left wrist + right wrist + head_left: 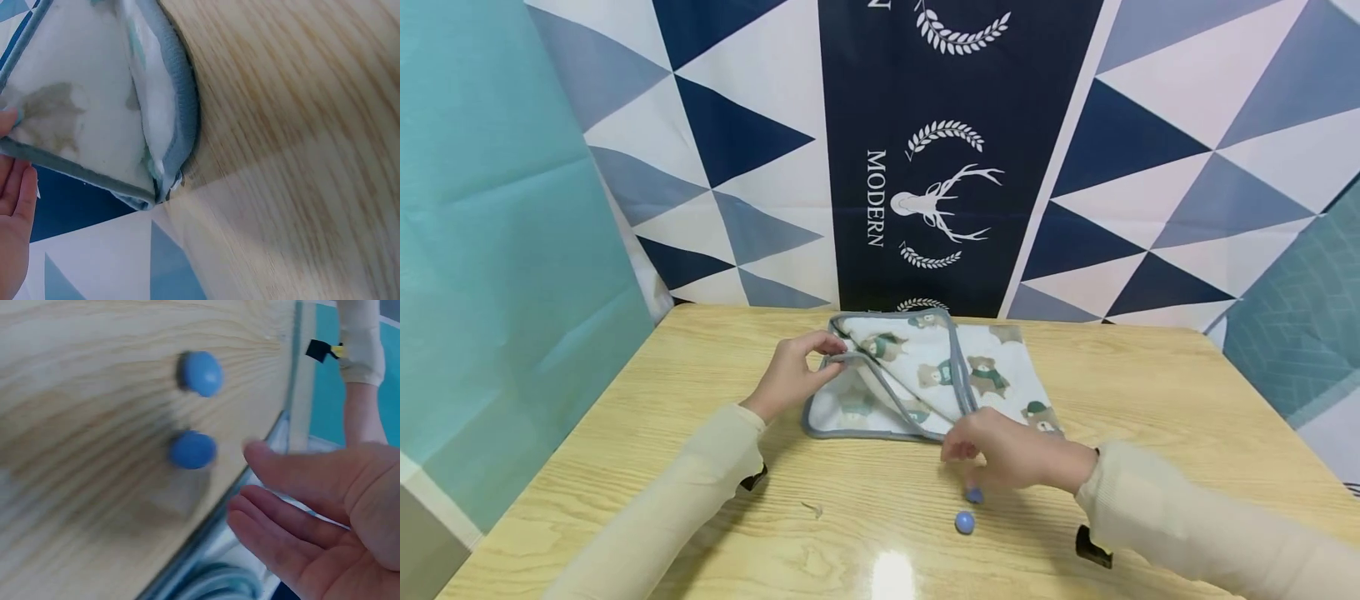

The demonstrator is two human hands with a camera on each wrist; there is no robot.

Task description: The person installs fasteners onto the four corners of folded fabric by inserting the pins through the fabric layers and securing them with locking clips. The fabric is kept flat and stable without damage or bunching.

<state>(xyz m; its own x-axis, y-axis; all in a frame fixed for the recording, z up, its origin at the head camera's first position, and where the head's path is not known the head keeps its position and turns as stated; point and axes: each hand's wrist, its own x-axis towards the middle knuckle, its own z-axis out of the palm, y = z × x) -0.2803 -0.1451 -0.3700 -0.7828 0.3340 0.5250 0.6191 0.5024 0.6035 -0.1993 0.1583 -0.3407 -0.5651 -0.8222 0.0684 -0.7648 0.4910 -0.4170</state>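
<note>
A white cloth (940, 375) printed with bears and edged in grey-blue lies folded on the table, its layers parted at the left. My left hand (797, 371) pinches the raised edge of its upper layer between thumb and fingers; the left wrist view shows the cloth (81, 106) opened like a pocket. Close to the front edge of the cloth is my right hand (1007, 450), thumb and fingers apart and nothing between them. Just below it lie two small round blue pieces (965, 522), side by side. In the right wrist view the nearer blue piece (194, 450) sits just off the thumb tip.
The wooden table (700, 508) carries a small pale scrap or mark (812, 508) left of the blue pieces. Behind the cloth hangs a patterned curtain (760, 167) with triangles and a deer head. Teal panels (497, 250) stand at both sides.
</note>
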